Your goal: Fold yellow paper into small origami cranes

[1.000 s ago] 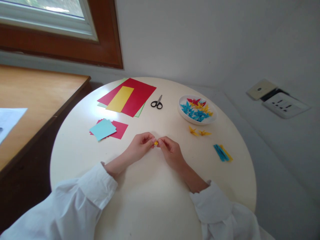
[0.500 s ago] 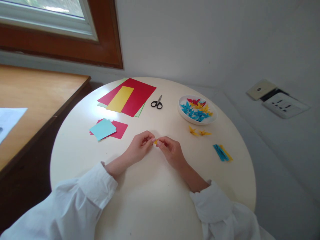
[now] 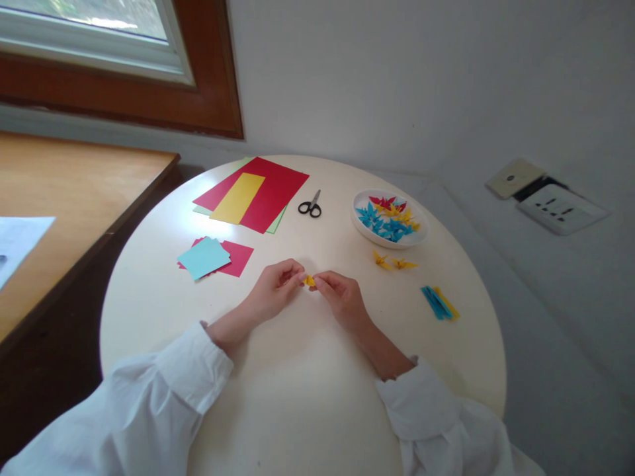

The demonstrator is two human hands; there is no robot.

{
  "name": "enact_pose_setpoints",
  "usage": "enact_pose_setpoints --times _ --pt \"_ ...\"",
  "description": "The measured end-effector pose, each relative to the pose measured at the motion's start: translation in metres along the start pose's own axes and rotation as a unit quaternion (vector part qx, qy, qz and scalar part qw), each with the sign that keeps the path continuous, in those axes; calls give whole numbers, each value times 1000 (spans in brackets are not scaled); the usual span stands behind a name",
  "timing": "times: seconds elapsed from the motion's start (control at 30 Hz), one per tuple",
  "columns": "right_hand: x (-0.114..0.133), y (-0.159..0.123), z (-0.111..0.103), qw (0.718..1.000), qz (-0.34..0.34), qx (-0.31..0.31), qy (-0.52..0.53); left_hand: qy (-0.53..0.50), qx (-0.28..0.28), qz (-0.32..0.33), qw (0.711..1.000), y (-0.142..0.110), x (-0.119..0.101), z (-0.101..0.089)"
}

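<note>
A tiny folded piece of yellow paper (image 3: 309, 281) sits between my two hands over the middle of the round cream table (image 3: 297, 396). My left hand (image 3: 278, 285) pinches its left end with curled fingers. My right hand (image 3: 340, 297) pinches its right end the same way. Most of the paper is hidden by my fingertips. Both wrists rest near the tabletop, and white sleeves cover my forearms.
A white dish (image 3: 362, 228) of red, blue and yellow folded shapes stands at the right. Two yellow folded shapes (image 3: 394, 262) and blue and yellow strips (image 3: 439, 302) lie nearby. Black scissors (image 3: 310, 206), red and yellow sheets (image 3: 253, 192) and small blue and red squares (image 3: 211, 256) lie further back. A wooden desk (image 3: 74, 198) adjoins at left.
My fingertips have shifted slightly on the yellow paper, which shows a little more now. The view has tipped a touch; nothing on the table has moved.
</note>
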State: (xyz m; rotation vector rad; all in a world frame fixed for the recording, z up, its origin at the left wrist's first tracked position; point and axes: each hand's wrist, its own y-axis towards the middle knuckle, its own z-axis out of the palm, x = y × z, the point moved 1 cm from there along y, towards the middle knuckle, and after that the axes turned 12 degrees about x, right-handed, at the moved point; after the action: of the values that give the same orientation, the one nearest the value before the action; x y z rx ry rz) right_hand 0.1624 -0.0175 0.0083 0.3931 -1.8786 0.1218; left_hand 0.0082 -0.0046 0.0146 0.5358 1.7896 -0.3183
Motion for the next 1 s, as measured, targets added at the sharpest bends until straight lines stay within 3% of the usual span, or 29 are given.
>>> enact_pose_setpoints --times 0.47,0.77,1.0 --pt "-4 0 2 998 7 -58 19 -65 -39 -58 995 4 3 0" --pt "-3 0 4 997 5 -61 -36 -23 -5 -59 998 2 -3 -1" --pt "1 -3 6 993 -36 -65 -96 41 16 -54 998 -2 -6 4"
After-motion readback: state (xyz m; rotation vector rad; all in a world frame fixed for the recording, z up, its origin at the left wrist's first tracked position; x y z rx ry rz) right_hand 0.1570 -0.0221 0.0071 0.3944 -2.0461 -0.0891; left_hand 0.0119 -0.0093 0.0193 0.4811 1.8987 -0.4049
